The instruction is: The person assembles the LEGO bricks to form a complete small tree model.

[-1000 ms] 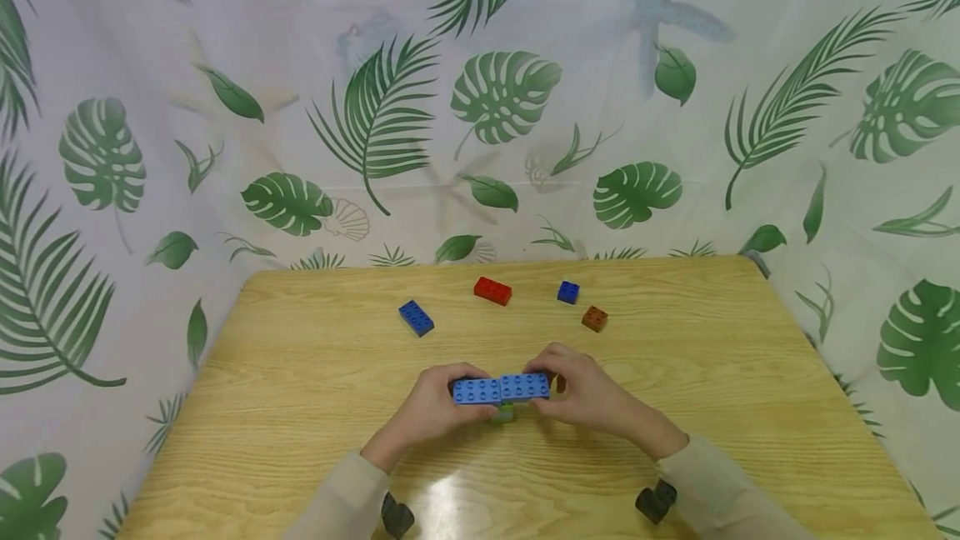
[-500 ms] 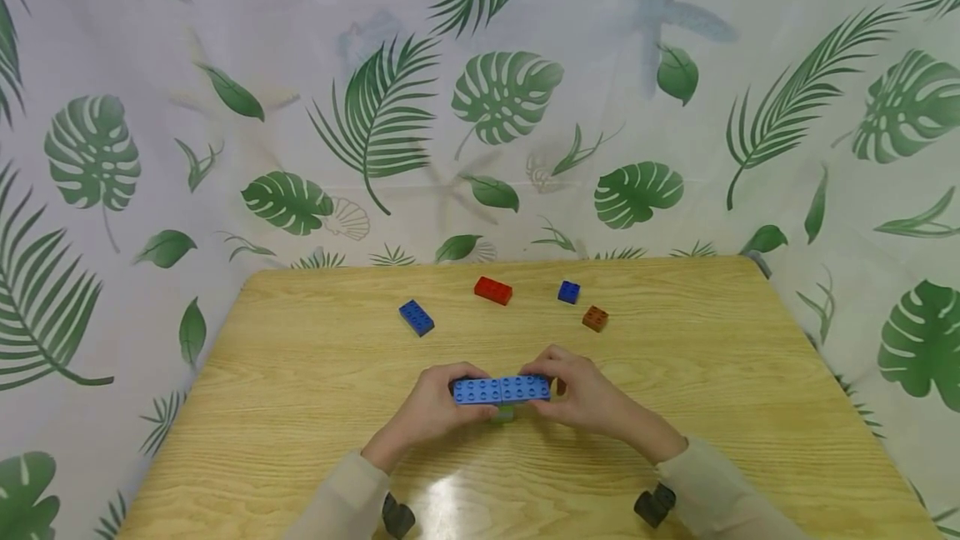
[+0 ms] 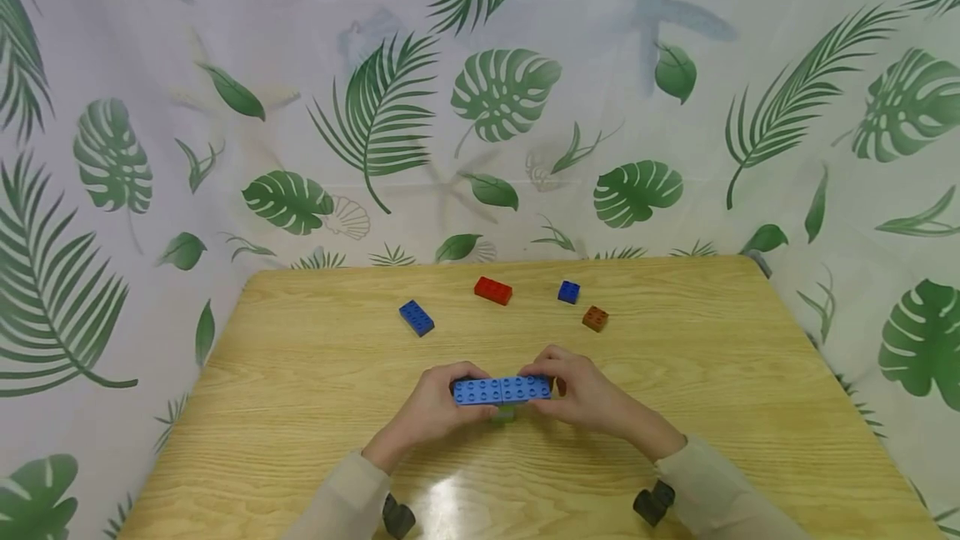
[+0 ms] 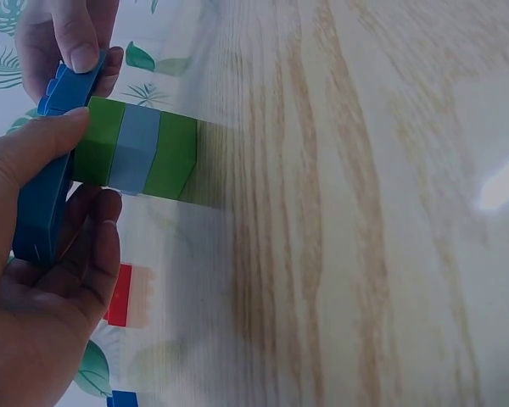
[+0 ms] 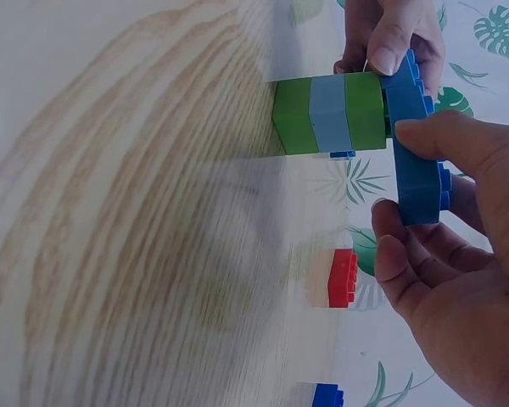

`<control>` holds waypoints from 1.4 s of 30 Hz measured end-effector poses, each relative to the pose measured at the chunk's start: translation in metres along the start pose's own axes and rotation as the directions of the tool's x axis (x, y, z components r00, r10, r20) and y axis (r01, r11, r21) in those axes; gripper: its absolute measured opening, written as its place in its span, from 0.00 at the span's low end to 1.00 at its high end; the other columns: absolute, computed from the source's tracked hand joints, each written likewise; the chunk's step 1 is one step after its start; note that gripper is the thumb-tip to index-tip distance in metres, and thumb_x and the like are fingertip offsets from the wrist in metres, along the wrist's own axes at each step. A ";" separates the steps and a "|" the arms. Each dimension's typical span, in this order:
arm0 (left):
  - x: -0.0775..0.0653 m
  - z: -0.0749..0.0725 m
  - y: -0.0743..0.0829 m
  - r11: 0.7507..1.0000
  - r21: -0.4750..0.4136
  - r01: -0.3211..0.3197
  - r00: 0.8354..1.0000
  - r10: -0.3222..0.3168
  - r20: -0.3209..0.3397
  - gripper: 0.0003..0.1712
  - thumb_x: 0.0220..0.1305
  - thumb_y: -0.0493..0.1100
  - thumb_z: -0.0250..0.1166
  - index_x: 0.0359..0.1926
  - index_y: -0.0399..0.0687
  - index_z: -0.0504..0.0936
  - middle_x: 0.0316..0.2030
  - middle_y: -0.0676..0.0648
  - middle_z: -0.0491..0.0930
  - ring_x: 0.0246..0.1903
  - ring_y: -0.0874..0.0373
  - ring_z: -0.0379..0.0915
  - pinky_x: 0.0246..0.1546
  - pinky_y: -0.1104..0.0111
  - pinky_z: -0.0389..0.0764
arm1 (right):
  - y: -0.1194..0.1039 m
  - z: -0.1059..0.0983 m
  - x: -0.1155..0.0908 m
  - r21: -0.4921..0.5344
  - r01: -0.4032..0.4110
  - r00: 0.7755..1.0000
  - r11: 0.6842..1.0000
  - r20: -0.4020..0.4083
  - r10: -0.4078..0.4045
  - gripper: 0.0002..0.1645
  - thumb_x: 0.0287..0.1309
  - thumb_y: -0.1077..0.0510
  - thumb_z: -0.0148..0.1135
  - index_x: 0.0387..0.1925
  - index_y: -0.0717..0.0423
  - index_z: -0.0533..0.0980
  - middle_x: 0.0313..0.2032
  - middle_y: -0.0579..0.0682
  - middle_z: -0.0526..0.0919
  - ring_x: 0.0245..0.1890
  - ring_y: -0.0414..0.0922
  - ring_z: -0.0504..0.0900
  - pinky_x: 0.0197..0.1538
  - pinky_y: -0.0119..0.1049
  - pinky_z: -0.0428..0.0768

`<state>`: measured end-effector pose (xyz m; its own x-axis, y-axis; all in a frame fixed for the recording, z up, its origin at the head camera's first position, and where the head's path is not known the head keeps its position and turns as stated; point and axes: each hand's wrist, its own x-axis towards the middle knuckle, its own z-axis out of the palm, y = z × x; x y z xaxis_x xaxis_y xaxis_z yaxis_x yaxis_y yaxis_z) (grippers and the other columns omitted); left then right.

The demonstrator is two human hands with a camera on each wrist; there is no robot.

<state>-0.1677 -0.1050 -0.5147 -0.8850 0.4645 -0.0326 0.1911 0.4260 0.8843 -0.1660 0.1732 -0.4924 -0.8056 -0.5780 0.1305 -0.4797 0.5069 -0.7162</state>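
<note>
My left hand (image 3: pixel 435 404) pinches a light blue building brick (image 3: pixel 477 392) between thumb and fingers. With my right hand (image 3: pixel 591 394) I grip a second light blue brick (image 3: pixel 527 389), lined up end to end with the first. Both bricks lie studs up across the top of a short stack. In the left wrist view that stack shows a green upper block (image 4: pixel 99 140), a light blue middle block (image 4: pixel 134 148) and a green lower block (image 4: pixel 171 157) on the table. The right wrist view shows a narrow gap between the upper green block (image 5: pixel 366 110) and the right brick (image 5: pixel 416 182).
Farther back on the wooden table (image 3: pixel 315 373) lie a long dark blue brick (image 3: pixel 416 317), a red brick (image 3: pixel 492 291), a small blue brick (image 3: pixel 568 292) and a brown brick (image 3: pixel 596 318). A leaf-patterned cloth (image 3: pixel 525 15) hangs behind and at both sides.
The right light blue brick has shifted slightly downward, and its edge now runs nearly in line with the left one. Both hands keep their grip and barely move.
</note>
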 end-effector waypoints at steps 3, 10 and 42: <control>0.000 0.000 0.000 1.000 -0.002 0.002 1.000 -0.002 0.000 0.20 0.61 0.50 0.80 0.53 0.56 0.86 0.47 0.53 0.85 0.43 0.57 0.76 0.45 0.69 0.76 | -0.001 -0.002 0.001 0.002 -0.003 1.000 1.000 0.010 0.003 0.20 0.64 0.58 0.74 0.56 0.55 0.84 0.45 0.47 0.81 0.35 0.46 0.76 0.36 0.28 0.75; 0.001 0.000 -0.001 1.000 -0.007 -0.006 1.000 0.006 -0.007 0.20 0.60 0.50 0.80 0.52 0.55 0.87 0.47 0.50 0.85 0.43 0.57 0.76 0.45 0.69 0.76 | 0.000 -0.002 0.003 0.009 -0.015 0.999 1.000 0.029 0.015 0.19 0.65 0.55 0.74 0.56 0.54 0.85 0.43 0.46 0.80 0.34 0.50 0.75 0.36 0.28 0.73; 0.001 0.002 -0.003 0.999 -0.028 -0.016 1.000 0.016 0.000 0.19 0.61 0.48 0.80 0.52 0.53 0.86 0.47 0.49 0.85 0.43 0.57 0.76 0.45 0.69 0.76 | 0.004 0.001 0.003 0.026 -0.065 0.997 0.998 0.037 0.064 0.21 0.64 0.54 0.75 0.56 0.54 0.84 0.44 0.47 0.80 0.34 0.42 0.74 0.36 0.29 0.75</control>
<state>-0.1686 -0.1045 -0.5185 -0.8817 0.4716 -0.0181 0.1938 0.3966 0.8973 -0.1703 0.1725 -0.4957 -0.8211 -0.5677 0.0594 -0.4173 0.5261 -0.7410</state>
